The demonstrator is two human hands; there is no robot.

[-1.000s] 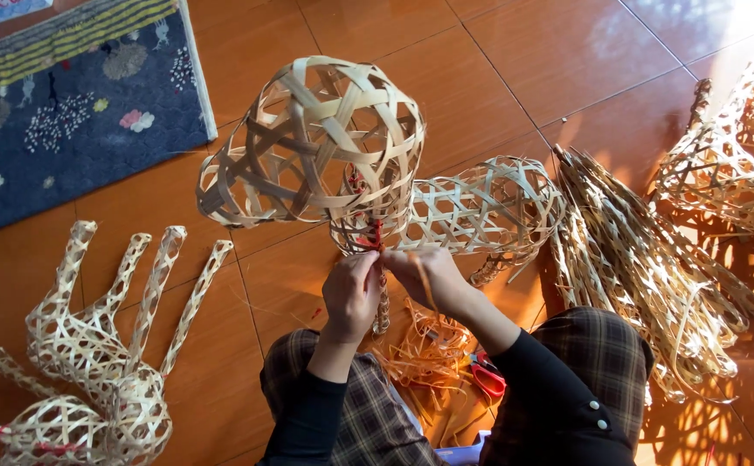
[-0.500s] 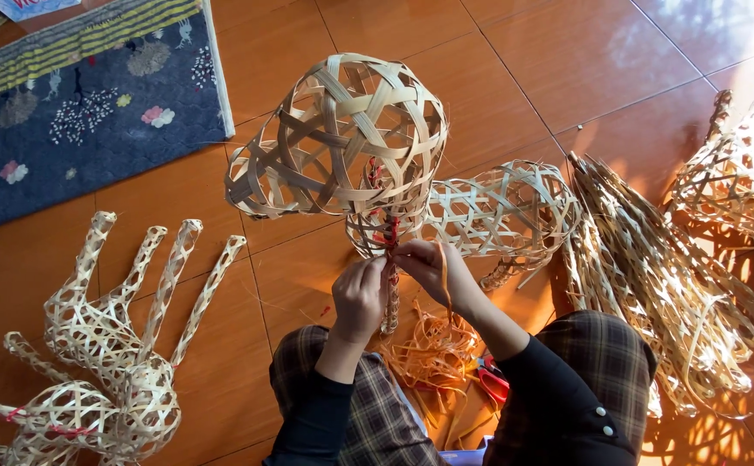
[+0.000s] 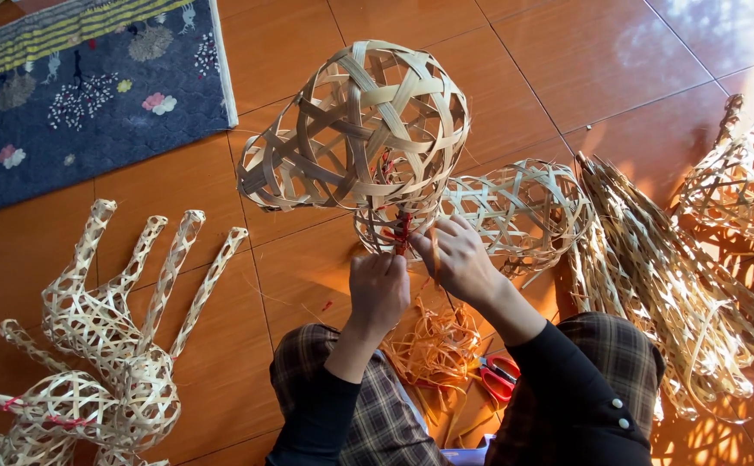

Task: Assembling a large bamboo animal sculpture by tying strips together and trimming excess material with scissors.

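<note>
While binding red tie [image 3: 402, 231] at the neck of the woven bamboo dome [image 3: 361, 129], near the tiled floor's [image 3: 308, 276] middle: left hand [image 3: 378, 287] clamped on the stem, right hand [image 3: 456, 256] pinching the tie. Best kept taut, wraps close, dome steadied upright.

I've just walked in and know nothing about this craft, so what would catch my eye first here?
First the big openwork woven bamboo ball held up at the centre, with the left hand and right hand at the red tie beneath it. Then the woven hand-shaped piece lying on the orange tiled floor at lower left.
</note>
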